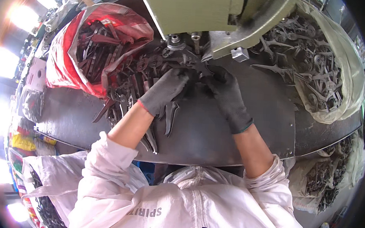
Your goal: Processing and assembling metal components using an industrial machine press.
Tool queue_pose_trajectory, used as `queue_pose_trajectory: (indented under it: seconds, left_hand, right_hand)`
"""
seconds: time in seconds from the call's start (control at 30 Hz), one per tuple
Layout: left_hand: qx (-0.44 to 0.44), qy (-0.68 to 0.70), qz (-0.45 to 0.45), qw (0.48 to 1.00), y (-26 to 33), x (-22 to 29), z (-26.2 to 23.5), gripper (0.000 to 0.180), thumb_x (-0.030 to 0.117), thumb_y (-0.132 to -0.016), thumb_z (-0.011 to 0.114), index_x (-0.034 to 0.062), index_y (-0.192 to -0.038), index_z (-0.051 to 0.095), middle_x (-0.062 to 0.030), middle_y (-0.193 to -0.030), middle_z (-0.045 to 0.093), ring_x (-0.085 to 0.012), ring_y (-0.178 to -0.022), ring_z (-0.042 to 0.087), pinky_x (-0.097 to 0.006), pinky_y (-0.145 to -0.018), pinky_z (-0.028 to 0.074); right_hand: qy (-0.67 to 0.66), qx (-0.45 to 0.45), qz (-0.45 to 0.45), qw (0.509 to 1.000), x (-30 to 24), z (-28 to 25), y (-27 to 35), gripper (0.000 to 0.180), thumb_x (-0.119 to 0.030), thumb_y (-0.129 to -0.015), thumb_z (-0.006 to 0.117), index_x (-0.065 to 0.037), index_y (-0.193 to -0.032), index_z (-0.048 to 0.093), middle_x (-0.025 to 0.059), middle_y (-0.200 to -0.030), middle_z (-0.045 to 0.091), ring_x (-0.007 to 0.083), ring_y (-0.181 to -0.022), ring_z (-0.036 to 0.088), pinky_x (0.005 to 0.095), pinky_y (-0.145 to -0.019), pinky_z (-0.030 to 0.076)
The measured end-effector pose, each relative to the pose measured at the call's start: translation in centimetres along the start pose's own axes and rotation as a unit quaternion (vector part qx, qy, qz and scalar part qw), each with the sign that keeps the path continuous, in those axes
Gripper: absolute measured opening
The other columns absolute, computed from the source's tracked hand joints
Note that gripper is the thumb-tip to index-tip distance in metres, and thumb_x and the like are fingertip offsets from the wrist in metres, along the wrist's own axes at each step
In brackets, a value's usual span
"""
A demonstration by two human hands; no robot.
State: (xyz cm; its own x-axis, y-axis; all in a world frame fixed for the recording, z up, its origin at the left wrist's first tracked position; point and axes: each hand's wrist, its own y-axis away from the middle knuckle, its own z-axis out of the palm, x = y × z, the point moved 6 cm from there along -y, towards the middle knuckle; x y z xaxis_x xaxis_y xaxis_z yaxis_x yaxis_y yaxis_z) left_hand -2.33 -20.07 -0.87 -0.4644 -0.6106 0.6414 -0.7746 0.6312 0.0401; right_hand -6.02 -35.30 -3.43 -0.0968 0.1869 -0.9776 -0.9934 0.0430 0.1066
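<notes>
Both hands wear dark grey knitted gloves and meet just under the head of a pale green machine (189, 10). My left hand (167, 88) is closed, with its fingertips at a small grey metal tool part (201, 67). From the other side my right hand (227, 96) grips the same part, its fingers curled inward. The gloves cover much of the part, so its full shape is hidden. Beside my left hand lies a heap of dark plier-like metal parts (139, 76), and a curved handle piece (171, 118) rests below that wrist.
A red and white sack (62, 60) of dark metal parts stands at the left. At the right, a pale sack (351, 89) spills grey metal parts (318, 76) onto the dark metal table (201, 140). More sacks sit below the table's edge on both sides.
</notes>
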Motion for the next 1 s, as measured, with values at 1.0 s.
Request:
queue_pose_trajectory:
  seconds: [1.0]
  left_hand:
    - [0.312,-0.048,0.028,0.948,4.5,-1.1,-12.8,0.024,0.012,-0.089,0.06,0.0004,-0.11,0.056,-0.0161,-0.089,0.06,-0.0258,-0.083,0.06,-0.032,-0.076,0.047]
  right_hand:
    - [-0.061,-0.006,0.12,0.991,1.1,0.0,2.0,0.036,-0.004,-0.09,0.049,0.003,-0.125,0.046,0.0077,-0.084,0.06,0.0109,-0.062,0.057,0.0242,-0.052,0.048]
